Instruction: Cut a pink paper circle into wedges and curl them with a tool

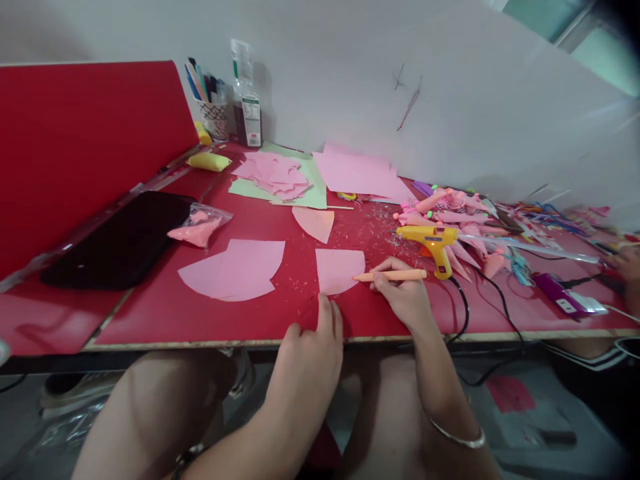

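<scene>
The right hand (403,293) is closed on an orange pen (413,274), its tip at the right edge of a small pink piece (340,267) of smooth, matte paper with a curved lower edge. The left hand (310,350) grips nothing; its forefingers, extended together, touch the piece's lower left corner.

Clock positions are taken from this piece. At 9 o'clock lie broad pink fan shapes (240,270), then a black slab (120,240) with rounded corners; at 11, a pale wedge (315,223). Crumpled-looking pink scraps (275,175) sit on a green sheet (317,190) toward 10 to 11. At 3, a yellow glue gun (435,243); at 2, pink paper cones (457,217).

The desk (250,327) is glossy red, littered with fine shavings, its front edge rough. A plain grey-white wall (325,80) stands at 12.
</scene>
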`<state>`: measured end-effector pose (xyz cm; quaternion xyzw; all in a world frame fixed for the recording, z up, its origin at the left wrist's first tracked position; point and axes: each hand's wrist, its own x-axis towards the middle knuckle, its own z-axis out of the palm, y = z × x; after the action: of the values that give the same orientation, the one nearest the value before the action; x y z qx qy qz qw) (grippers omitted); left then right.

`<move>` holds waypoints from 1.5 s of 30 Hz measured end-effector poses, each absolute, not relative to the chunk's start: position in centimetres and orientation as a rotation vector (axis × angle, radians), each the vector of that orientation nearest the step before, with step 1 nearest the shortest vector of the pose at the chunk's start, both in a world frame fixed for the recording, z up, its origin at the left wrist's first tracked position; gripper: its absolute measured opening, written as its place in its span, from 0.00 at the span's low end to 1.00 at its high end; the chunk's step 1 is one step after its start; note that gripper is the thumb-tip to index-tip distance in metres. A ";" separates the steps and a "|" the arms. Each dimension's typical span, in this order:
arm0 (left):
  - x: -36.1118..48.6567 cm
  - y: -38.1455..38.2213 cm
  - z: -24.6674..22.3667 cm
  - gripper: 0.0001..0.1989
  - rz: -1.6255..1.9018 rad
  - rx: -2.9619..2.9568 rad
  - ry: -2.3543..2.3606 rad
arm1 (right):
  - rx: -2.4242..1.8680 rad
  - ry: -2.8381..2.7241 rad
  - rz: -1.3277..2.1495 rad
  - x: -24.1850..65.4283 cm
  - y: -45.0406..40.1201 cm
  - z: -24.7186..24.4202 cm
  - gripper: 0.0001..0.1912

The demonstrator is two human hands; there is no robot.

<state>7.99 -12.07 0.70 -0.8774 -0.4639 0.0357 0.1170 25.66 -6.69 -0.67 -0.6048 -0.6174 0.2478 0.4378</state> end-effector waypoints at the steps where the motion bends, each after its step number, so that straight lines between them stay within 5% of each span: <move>1: 8.0 -12.1 0.7 0.23 0.104 -2.568 -1.368 | -1.510 -1.516 0.603 25.9 -6.6 -0.8 0.06; 12: 7.9 -12.0 0.6 0.22 0.107 -2.563 -1.367 | -1.468 -1.309 0.264 25.9 -6.2 -0.9 0.09; 30: 7.1 -11.3 0.5 0.23 -0.105 -2.754 -1.253 | -1.562 -2.128 0.106 23.9 -7.3 -0.5 0.11; 45: 7.2 -10.8 0.3 0.24 -0.091 -2.717 -1.351 | -1.273 -1.644 0.524 23.9 -7.0 -0.2 0.13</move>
<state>7.25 -10.76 0.35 -0.8938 -0.4444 -0.0300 0.0527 23.89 -7.00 -0.15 -0.5214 -0.6733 0.2146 0.4784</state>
